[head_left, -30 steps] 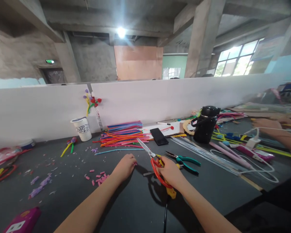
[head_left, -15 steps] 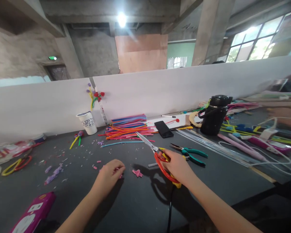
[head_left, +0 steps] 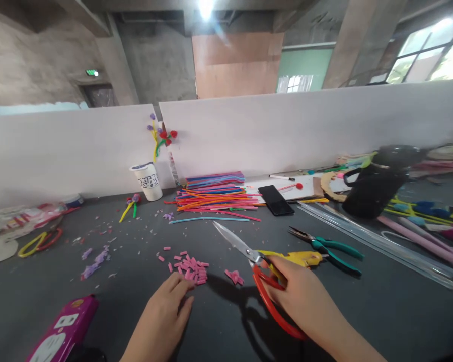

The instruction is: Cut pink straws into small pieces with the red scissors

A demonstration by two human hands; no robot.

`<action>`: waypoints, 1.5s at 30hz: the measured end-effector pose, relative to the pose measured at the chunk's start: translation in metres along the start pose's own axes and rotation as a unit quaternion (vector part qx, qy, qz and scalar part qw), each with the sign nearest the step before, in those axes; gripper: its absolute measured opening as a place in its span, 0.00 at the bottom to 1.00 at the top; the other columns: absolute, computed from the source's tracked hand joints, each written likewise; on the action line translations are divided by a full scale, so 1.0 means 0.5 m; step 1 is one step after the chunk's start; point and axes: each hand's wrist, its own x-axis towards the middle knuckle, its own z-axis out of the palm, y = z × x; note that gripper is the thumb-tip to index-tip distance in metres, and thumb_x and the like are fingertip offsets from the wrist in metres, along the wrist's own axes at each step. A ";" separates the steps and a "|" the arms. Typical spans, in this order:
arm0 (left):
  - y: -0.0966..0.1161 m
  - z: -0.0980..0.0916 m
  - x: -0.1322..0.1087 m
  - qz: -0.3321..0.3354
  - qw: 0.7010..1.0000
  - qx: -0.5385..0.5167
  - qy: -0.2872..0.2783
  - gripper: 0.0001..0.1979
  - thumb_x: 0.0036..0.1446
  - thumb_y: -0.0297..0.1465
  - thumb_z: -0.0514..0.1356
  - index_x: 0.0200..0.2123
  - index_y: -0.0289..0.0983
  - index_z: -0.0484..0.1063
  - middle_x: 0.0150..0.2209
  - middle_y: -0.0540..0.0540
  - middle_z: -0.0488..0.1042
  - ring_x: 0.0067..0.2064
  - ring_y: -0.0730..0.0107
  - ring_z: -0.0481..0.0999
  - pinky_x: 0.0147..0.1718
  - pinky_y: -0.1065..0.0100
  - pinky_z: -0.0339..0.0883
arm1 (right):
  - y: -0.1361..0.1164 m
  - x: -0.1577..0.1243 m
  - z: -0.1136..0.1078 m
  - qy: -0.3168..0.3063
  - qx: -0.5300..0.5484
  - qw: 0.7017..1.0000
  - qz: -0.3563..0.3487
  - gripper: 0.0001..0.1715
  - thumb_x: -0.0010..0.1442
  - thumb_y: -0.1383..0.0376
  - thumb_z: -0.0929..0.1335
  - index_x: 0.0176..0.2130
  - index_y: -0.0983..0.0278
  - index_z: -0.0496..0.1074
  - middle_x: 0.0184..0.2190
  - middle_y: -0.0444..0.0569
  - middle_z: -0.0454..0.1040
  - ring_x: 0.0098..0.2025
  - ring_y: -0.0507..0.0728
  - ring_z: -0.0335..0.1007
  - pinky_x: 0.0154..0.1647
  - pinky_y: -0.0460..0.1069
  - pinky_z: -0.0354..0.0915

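My left hand point(head_left: 164, 307), thumb apart and fingers loosely bent, is at the near edge of the pink pieces point(head_left: 191, 267) on the counter point(head_left: 136, 281), so I should hold the scissors point(head_left: 248, 252), gripped in my right hand point(head_left: 305, 290), clear of it.

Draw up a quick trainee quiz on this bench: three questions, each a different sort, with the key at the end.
1. Which hand holds the scissors?

2. True or false: in the picture, the black phone lies to the right of the white cup.

3. Which of these is nearest the left hand?
a) the teal-handled pliers
b) the pile of pink pieces
c) the black flask

Key:
1. The right hand.
2. True.
3. b
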 end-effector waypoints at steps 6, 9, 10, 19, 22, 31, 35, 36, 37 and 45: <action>0.007 0.017 -0.010 -0.058 0.998 0.034 0.019 0.05 0.51 0.31 0.49 0.31 0.40 0.63 0.32 0.45 0.67 0.33 0.64 0.68 0.33 0.65 0.61 | 0.001 -0.046 -0.001 -0.011 0.002 1.000 0.011 0.09 0.47 0.58 0.64 0.30 0.59 0.66 0.25 0.43 0.71 0.26 0.55 0.64 0.26 0.46 0.56; 0.015 0.026 0.008 -0.109 0.990 0.076 0.045 0.04 0.50 0.31 0.51 0.29 0.37 0.62 0.30 0.43 0.67 0.32 0.63 0.68 0.32 0.65 0.60 | -0.014 -0.061 0.005 -0.005 0.034 0.999 -0.029 0.10 0.48 0.59 0.63 0.32 0.60 0.67 0.25 0.43 0.70 0.27 0.54 0.63 0.26 0.46 0.56; 0.017 0.027 0.017 -0.126 0.988 0.077 0.039 0.03 0.49 0.30 0.51 0.28 0.36 0.62 0.30 0.43 0.67 0.32 0.63 0.68 0.32 0.65 0.59 | -0.019 -0.064 0.008 -0.005 0.047 0.998 -0.040 0.10 0.49 0.58 0.62 0.31 0.60 0.67 0.24 0.43 0.70 0.26 0.54 0.63 0.26 0.46 0.56; 0.032 -0.008 0.038 -0.122 0.992 -0.014 0.037 0.06 0.46 0.25 0.53 0.19 0.36 0.62 0.25 0.43 0.69 0.30 0.63 0.69 0.31 0.65 0.57 | -0.021 -0.055 0.035 0.051 0.218 0.973 -0.051 0.09 0.41 0.61 0.67 0.26 0.62 0.68 0.20 0.43 0.67 0.25 0.54 0.61 0.27 0.47 0.54; 0.043 -0.032 0.019 -0.097 0.989 -0.096 0.049 0.07 0.47 0.30 0.53 0.19 0.37 0.62 0.20 0.48 0.66 0.26 0.67 0.67 0.27 0.68 0.57 | -0.045 -0.050 0.038 0.037 0.287 0.957 -0.037 0.13 0.44 0.55 0.66 0.25 0.62 0.65 0.15 0.40 0.62 0.19 0.50 0.58 0.21 0.45 0.54; 0.097 -0.059 0.000 -0.090 0.888 -0.449 0.033 0.12 0.47 0.39 0.55 0.25 0.35 0.64 0.22 0.50 0.68 0.22 0.76 0.66 0.21 0.74 0.59 | -0.136 0.004 0.125 -0.109 0.507 0.854 -0.042 0.19 0.51 0.51 0.58 0.24 0.63 0.60 0.09 0.35 0.54 0.09 0.45 0.47 0.11 0.42 0.52; 0.110 -0.065 -0.010 -0.118 0.819 -0.561 0.023 0.10 0.44 0.36 0.59 0.24 0.34 0.66 0.21 0.50 0.68 0.21 0.78 0.66 0.20 0.75 0.57 | -0.149 0.013 0.148 -0.130 0.544 0.827 -0.052 0.11 0.46 0.59 0.63 0.24 0.65 0.62 0.11 0.37 0.59 0.11 0.45 0.51 0.11 0.42 0.51; 0.113 -0.066 -0.012 -0.122 0.813 -0.568 0.023 0.10 0.44 0.36 0.59 0.24 0.33 0.67 0.21 0.50 0.68 0.21 0.78 0.66 0.20 0.75 0.57 | -0.149 0.010 0.147 -0.130 0.550 0.823 -0.054 0.10 0.46 0.59 0.63 0.24 0.65 0.63 0.12 0.38 0.60 0.11 0.46 0.52 0.11 0.42 0.51; 0.117 -0.067 -0.014 -0.125 0.811 -0.571 0.022 0.10 0.44 0.36 0.59 0.25 0.33 0.67 0.22 0.50 0.68 0.21 0.78 0.66 0.20 0.75 0.57 | -0.148 0.007 0.144 -0.127 0.553 0.821 -0.056 0.10 0.46 0.59 0.63 0.25 0.65 0.63 0.12 0.38 0.61 0.11 0.46 0.53 0.11 0.42 0.52; 0.141 -0.040 -0.019 -0.136 0.804 -0.578 0.026 0.10 0.45 0.36 0.58 0.24 0.33 0.67 0.23 0.50 0.68 0.22 0.78 0.65 0.20 0.76 0.57 | -0.111 -0.031 0.083 -0.100 0.529 0.839 -0.076 0.10 0.48 0.60 0.65 0.27 0.65 0.64 0.12 0.37 0.61 0.13 0.46 0.56 0.13 0.42 0.54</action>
